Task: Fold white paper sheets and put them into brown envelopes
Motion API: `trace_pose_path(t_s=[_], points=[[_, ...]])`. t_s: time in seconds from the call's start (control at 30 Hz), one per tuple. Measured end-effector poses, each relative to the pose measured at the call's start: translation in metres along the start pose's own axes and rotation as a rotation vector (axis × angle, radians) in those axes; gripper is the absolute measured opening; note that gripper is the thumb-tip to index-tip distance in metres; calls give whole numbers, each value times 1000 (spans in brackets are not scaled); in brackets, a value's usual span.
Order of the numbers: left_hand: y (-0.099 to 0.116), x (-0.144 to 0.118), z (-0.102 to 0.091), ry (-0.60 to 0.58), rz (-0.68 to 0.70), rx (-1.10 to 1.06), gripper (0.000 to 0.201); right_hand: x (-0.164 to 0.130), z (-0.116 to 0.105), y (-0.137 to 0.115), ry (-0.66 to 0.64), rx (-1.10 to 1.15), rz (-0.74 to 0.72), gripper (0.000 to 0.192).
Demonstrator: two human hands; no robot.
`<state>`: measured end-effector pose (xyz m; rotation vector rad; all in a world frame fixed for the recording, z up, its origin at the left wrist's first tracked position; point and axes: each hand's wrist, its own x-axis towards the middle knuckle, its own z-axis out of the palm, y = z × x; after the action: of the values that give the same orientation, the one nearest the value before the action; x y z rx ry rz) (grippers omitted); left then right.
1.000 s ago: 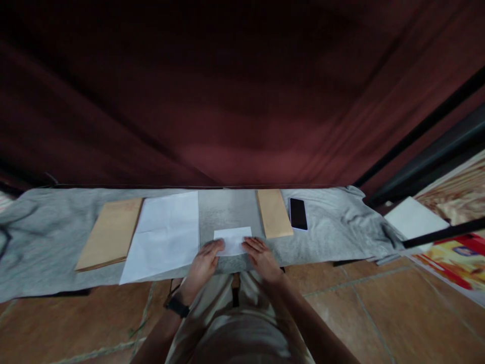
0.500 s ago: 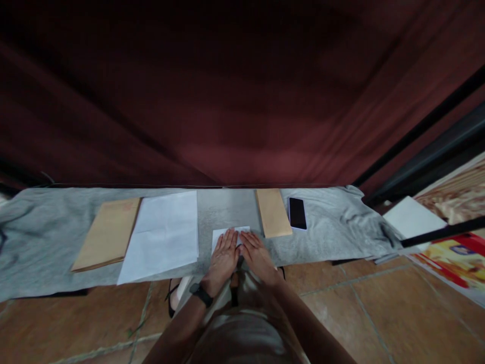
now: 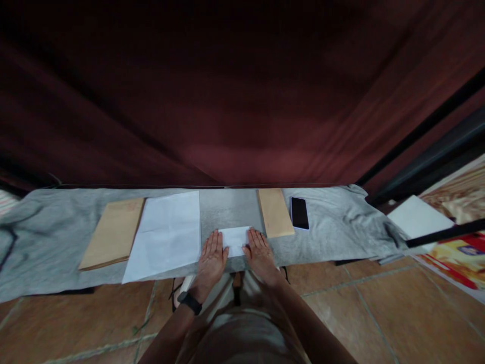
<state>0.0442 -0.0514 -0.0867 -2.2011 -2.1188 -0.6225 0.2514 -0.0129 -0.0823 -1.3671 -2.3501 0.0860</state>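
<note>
A small folded white paper (image 3: 234,240) lies flat on the grey cloth in front of me. Flat on its left end rests my left hand (image 3: 212,257), fingers stretched out and thumb apart; a dark watch is on that wrist. My right hand (image 3: 259,254) lies the same way over the right end, palm down with fingers extended. Between the two hands the middle of the folded paper shows. Larger white sheets (image 3: 166,235) lie to the left, partly against a stack of brown envelopes (image 3: 112,233). Right of my hands is a single brown envelope (image 3: 276,213).
A phone (image 3: 299,213) with a dark screen lies right of the single envelope. The grey cloth (image 3: 333,222) covers a narrow bench, wrinkled at both ends. A dark red curtain (image 3: 235,101) hangs behind it. A white board (image 3: 420,217) and a colourful printed box (image 3: 460,260) are at the right.
My hands have slid apart from the middle of the folded paper to its two ends, uncovering its centre. The view has shifted slightly.
</note>
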Motion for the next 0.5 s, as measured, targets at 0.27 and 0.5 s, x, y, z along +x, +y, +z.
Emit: trace_pose_path(t_s=[0.27, 0.5], points=[[-2, -1, -13, 19, -187, -254, 52, -13, -3, 5, 40, -51, 8, 58], [1, 27, -30, -92, -503, -594, 54, -15, -7, 6, 23, 26, -16, 65]])
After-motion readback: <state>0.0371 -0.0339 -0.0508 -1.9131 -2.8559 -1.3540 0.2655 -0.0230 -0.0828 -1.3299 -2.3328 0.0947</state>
